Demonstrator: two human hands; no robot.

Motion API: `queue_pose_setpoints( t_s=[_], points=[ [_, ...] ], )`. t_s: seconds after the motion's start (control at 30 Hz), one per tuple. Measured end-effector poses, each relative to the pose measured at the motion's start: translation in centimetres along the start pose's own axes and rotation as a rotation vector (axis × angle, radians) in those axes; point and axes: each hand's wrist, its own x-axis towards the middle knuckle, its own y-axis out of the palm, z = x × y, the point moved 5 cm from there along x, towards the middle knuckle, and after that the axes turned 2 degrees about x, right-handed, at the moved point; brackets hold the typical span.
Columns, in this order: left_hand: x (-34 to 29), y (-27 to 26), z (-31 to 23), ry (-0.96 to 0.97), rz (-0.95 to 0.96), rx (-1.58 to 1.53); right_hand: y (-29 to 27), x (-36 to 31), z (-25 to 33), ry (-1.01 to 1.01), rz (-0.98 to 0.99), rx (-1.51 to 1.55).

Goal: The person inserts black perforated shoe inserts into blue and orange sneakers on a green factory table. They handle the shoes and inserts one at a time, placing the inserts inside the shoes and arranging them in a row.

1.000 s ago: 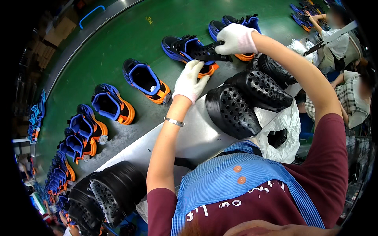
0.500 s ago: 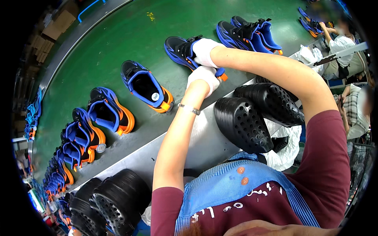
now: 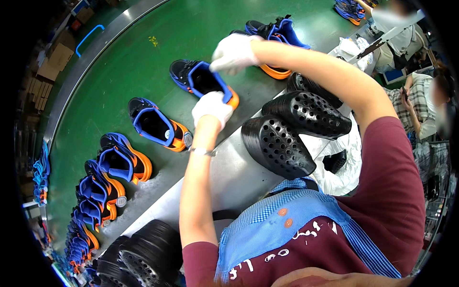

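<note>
A black and blue sneaker with an orange heel (image 3: 180, 74) lies on the green work surface, its toe pointing to the far left. My left hand (image 3: 213, 110), in a white glove, is closed on its heel end and covers part of the collar. Above the right side of its opening is my right hand (image 3: 234, 55), also white-gloved and slightly blurred. Its fingers look apart, with nothing visible in them. Just left stands another sneaker (image 3: 152, 123) of the same kind, with a round white sticker inside.
Several matching sneakers (image 3: 117, 162) line the edge toward the lower left; a pair (image 3: 282, 33) stands beyond my right hand. Black perforated shoe-shaped forms (image 3: 279, 146) sit near my body, with more (image 3: 148, 253) at lower left. Co-workers (image 3: 413, 95) sit at right.
My right hand has come up off the sneaker, whose opening now shows. My left hand has moved onto its heel. The whole view has shifted, so the surroundings appear displaced.
</note>
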Motion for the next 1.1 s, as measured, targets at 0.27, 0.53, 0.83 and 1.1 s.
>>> queue_pose_setpoints(
  t_s=[0.27, 0.53, 0.83, 1.1],
  points=[
    [-2.1, -1.0, 3.1, -0.039, 0.007, 0.056, -2.6, -7.8, -16.3, 0.515, -0.119, -0.318],
    [-0.8, 0.6, 4.0, -0.036, 0.037, 0.051, -0.3, -2.7, -17.0, 0.371, -0.205, -0.150],
    [-0.4, 1.3, 5.6, 0.006, 0.043, 0.006, -2.8, 0.1, -8.5, 0.370, -0.006, 0.075],
    [-0.3, 1.8, 5.7, -0.068, 0.017, -0.056, -2.3, -3.5, -6.1, 0.087, -0.160, 0.039]
  ],
)
